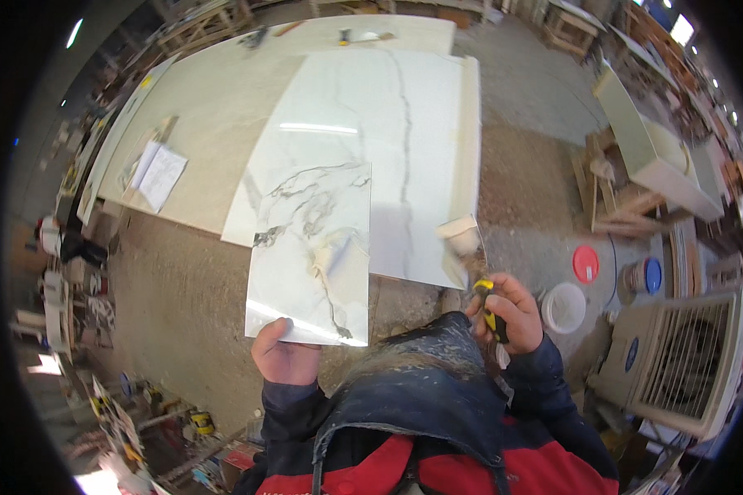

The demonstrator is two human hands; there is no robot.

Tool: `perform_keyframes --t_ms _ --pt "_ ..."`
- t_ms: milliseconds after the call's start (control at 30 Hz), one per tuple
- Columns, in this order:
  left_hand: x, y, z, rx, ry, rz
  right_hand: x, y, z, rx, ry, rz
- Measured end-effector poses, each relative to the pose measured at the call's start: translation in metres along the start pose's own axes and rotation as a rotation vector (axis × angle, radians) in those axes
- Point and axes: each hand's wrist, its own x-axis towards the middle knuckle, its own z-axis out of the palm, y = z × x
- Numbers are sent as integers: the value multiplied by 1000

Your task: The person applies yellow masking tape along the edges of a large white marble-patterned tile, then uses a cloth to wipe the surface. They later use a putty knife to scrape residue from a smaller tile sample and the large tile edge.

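Note:
My left hand (pixel 286 355) grips the near edge of a white, grey-veined marble-look panel (pixel 305 198), thumb on top, and holds it up in front of the big table. A smear of cream-coloured paste (pixel 338 254) lies on the panel's right half. In my right hand (pixel 516 315) is a putty knife with a yellow and black handle (pixel 490 307). Its broad blade (pixel 461 236), pointing away from me, looks coated in cream paste and is partly blurred. The blade is apart from the panel, near the slab's right front corner.
A large white veined slab (pixel 380 107) covers part of the table (pixel 223 124). Papers (pixel 158 175) lie at the left. To my right are a white bucket (pixel 564 307), a red lid (pixel 585 264), a blue-lidded bucket (pixel 645 275), an air cooler (pixel 677 363) and a wooden stand (pixel 623 194).

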Motion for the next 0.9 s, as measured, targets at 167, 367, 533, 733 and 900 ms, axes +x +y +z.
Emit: perform_keyframes --t_ms 167,367,533,733,900 --pt "-11 33 -22 -169 -35 172 11 -14 78 109 -415 462" --pt "-29 60 -42 -218 46 368 61 2 157 146 -620 696" --pt "-71 103 -76 -104 202 611 139 11 255 -67 -836 602" --pt "-65 149 -111 120 557 1021 144 55 331 -467 -1071 841" --pt "-56 209 -129 360 653 1202 172 115 450 -376 -1157 850"
